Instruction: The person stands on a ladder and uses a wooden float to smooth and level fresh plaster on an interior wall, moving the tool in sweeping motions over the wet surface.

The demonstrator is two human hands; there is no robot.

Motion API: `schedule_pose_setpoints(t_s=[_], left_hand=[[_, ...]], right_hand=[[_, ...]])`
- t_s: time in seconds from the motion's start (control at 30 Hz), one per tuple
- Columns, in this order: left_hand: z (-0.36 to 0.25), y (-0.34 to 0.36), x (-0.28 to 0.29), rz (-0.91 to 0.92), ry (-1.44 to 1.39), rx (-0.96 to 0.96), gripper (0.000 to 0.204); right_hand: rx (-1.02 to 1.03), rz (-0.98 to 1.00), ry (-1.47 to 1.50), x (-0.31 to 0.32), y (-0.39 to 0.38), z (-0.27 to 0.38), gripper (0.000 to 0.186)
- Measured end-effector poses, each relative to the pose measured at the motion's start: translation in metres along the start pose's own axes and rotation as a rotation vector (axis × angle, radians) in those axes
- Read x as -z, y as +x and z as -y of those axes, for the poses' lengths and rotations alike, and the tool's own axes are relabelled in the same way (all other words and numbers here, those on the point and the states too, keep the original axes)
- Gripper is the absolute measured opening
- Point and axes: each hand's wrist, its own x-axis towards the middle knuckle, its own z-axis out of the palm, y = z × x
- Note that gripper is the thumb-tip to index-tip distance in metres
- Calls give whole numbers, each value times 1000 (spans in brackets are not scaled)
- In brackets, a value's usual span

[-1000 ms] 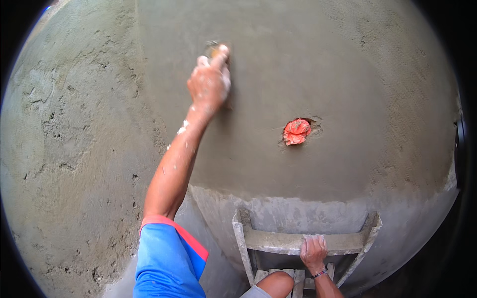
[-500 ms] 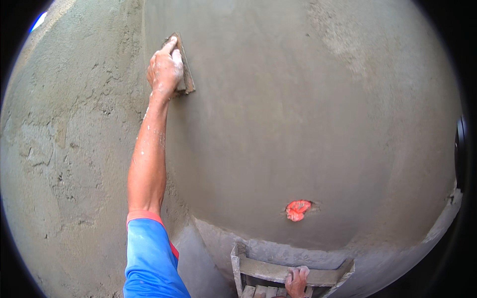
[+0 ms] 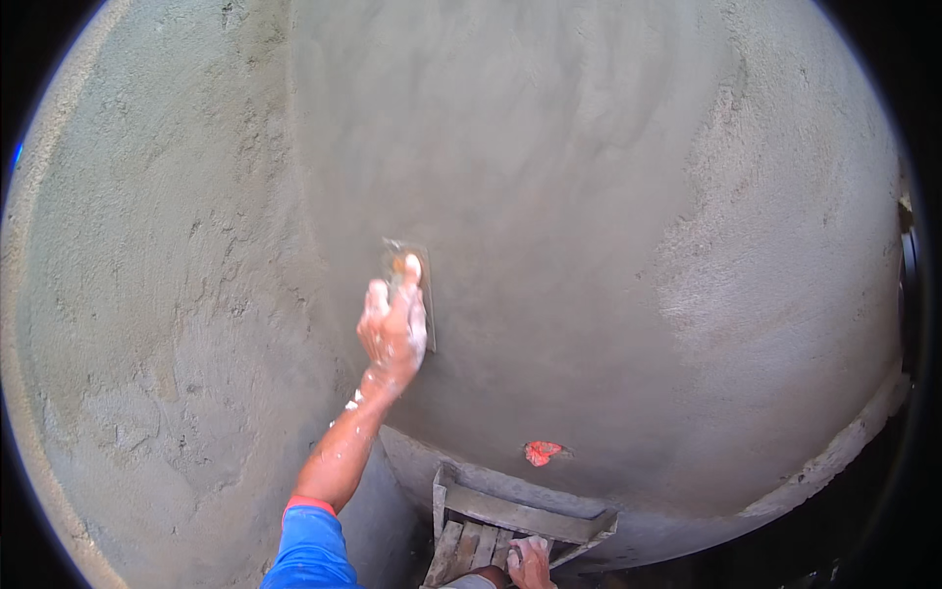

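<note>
My left hand (image 3: pixel 391 329), spotted with white plaster, is closed around a flat plastering trowel (image 3: pixel 429 312). Its blade lies along the grey, wet-looking plastered wall (image 3: pixel 549 196), just right of the inner corner. One finger stretches up along the trowel's back. Low down, my right hand (image 3: pixel 531 563) is by the slats of a wooden stand (image 3: pixel 520 512). Its fingers are curled, with something dark by them that I cannot make out. A crumpled orange-red piece of plastic (image 3: pixel 542 453) sits in a small hole low in the wall.
A rougher grey wall (image 3: pixel 167 294) meets the smooth one at the left. Coarser plaster (image 3: pixel 746 275) covers the wall's right part. Below the plaster runs a bare grey strip (image 3: pixel 412 456) with an uneven edge. The lower right is dark.
My left hand and the trowel have come down the wall and slightly right. My right hand has left the stand's top board and moved lower. The view has shifted.
</note>
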Motion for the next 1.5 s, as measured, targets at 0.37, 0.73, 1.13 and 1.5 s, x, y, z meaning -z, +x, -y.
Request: schedule_pose_setpoints(t_s=[0.37,0.73,1.13,1.5], left_hand=[[-85,-11,-11,51,-105,-206,55],[-122,188,28,-87,-122,60,45],[-116,192,31,-30,-142,91,50],[-111,82,12,105,-112,-161,60]], right_hand=[[-185,-72,172,93,-23,37,22],[-277,-98,65,158,-44,61,17],[-172,-121,111,191,3,100,19],[-206,-14,130,176,-21,99,16]])
